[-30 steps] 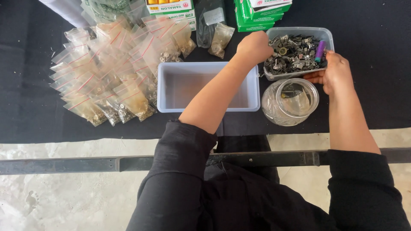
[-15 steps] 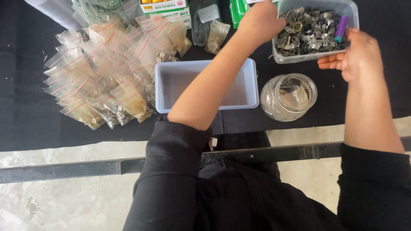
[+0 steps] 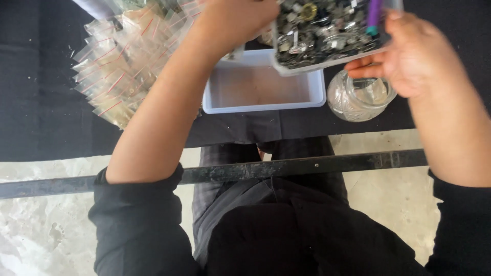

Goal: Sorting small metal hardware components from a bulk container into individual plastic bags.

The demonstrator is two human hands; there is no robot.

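1. My left hand (image 3: 232,20) grips the left end of the tub of metal parts (image 3: 327,30), fingers closed on its rim; the fingertips themselves are hidden behind the hand.
2. My right hand (image 3: 409,56) holds the right end of the same tub, thumb over the top edge and fingers curled underneath, so both hands are clamped on it.
3. The tub is clear plastic, lifted off the table and tilted toward me, and it sits above the far edge of the empty tray (image 3: 263,87). It is heaped with small grey and brassy metal pieces, and a purple pen-like stick (image 3: 374,14) lies in its right end.
4. The empty tray is pale and rectangular, resting on the black table (image 3: 41,102) straight in front of me, with nothing in it that I can see.
5. A round glass jar (image 3: 358,97) stands just to the right of the tray, below my right hand, not touching the hand.
6. A pile of small clear zip bags (image 3: 123,66) with red seal lines lies to the left of the tray, under and beside my left forearm.
7. A dark metal bar (image 3: 307,166) runs along the table's near side, across my lap.
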